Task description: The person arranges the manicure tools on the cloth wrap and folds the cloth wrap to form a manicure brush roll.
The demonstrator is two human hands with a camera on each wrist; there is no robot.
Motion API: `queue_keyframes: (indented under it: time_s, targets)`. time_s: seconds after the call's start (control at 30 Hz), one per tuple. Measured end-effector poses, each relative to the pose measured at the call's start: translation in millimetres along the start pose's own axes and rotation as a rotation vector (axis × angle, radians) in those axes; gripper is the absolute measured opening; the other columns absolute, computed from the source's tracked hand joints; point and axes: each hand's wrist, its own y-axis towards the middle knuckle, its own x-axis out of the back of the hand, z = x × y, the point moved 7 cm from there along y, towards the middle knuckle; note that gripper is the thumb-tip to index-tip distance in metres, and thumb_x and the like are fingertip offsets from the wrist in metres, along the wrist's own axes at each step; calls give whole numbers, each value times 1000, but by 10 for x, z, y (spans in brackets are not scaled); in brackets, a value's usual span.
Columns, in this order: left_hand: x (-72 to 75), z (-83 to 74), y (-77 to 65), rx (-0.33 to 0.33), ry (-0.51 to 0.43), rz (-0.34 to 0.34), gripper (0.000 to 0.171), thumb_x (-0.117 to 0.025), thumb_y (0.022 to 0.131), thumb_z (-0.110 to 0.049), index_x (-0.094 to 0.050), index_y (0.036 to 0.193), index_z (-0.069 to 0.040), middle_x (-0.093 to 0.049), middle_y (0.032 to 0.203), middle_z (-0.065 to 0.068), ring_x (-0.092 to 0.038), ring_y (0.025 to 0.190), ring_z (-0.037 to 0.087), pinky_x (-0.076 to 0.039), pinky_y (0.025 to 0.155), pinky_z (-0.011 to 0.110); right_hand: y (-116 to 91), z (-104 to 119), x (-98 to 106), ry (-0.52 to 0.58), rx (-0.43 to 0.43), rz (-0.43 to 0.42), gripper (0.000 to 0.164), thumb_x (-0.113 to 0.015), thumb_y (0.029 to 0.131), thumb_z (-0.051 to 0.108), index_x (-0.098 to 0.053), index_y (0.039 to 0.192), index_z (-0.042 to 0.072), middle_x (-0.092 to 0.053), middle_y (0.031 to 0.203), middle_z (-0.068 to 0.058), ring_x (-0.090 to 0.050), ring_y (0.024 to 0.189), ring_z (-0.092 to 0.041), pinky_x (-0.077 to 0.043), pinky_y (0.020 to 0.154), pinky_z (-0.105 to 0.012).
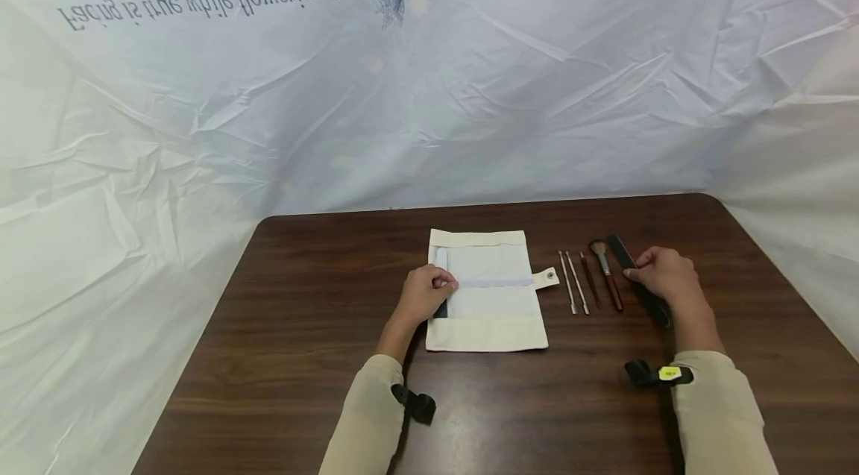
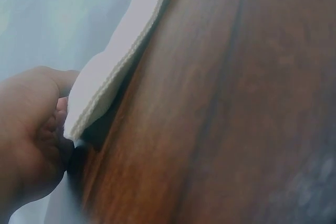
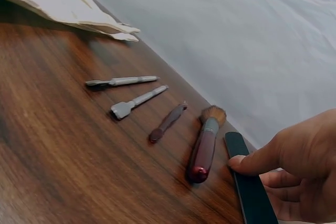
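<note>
My left hand (image 1: 423, 292) rests at the left edge of an unfolded cream cloth pouch (image 1: 486, 335), its fingers bent over a narrow strip (image 1: 441, 257) that is white at the top and dark below. The hand hides the strip's middle, and whether the fingers pinch anything is unclear. In the left wrist view the pouch edge (image 2: 113, 80) stands close by the hand. My right hand (image 1: 667, 277) pinches a flat black nail file (image 1: 651, 302) near its upper half. The right wrist view shows the thumb on top of the file (image 3: 251, 195), with fingers curled at its far side.
Left of the file lie a brush (image 1: 608, 277) with a red handle, a thin dark-red tool (image 1: 590, 280) and two slim metal tools (image 1: 568, 285). The pouch's snap tab (image 1: 546, 278) points toward them. White sheeting (image 1: 403, 102) hangs behind the brown table (image 1: 302, 326).
</note>
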Motion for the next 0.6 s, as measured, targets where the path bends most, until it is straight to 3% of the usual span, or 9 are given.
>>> queue_keyframes:
  time_s: [0.27,0.37,0.47,0.53,0.6]
  targets:
    - [-9,-1,4,2,-2,8,10,-74,92,-11,-79,90,-3,-55,74,2,-46,68,10,-39,65,22,37,-123,-32,124,-32,62,55,-62,100,32,-56,130,-13,-57,126,-40,-62,102,-47,-53,75,-45]
    - [-16,8,10,4,1,8,10,-74,93,-12,-79,90,-4,-55,74,2,-46,69,10,-40,65,22,45,-128,-44,205,-29,51,59,-59,102,38,-54,133,-11,-60,123,-36,-64,97,-37,-53,75,-39]
    - [-17,18,14,12,-4,9,10,-73,93,-12,-79,90,-4,-54,74,1,-46,69,11,-39,65,22,54,-52,-52,324,5,16,59,-58,102,41,-54,133,-8,-69,103,-10,-62,87,-13,-52,71,-29]
    - [-18,27,15,18,-7,9,9,-73,93,-11,-79,91,-4,-53,73,1,-46,69,11,-39,65,22,64,35,-52,415,33,-11,55,-59,101,42,-55,130,-5,-65,93,12,-58,81,0,-51,69,-22]
    - [-17,26,16,18,-10,9,9,-73,93,-11,-79,91,-4,-53,73,0,-46,68,11,-39,65,22,68,135,-44,502,54,-28,47,-60,101,42,-57,125,2,-59,85,26,-57,78,6,-52,69,-18]
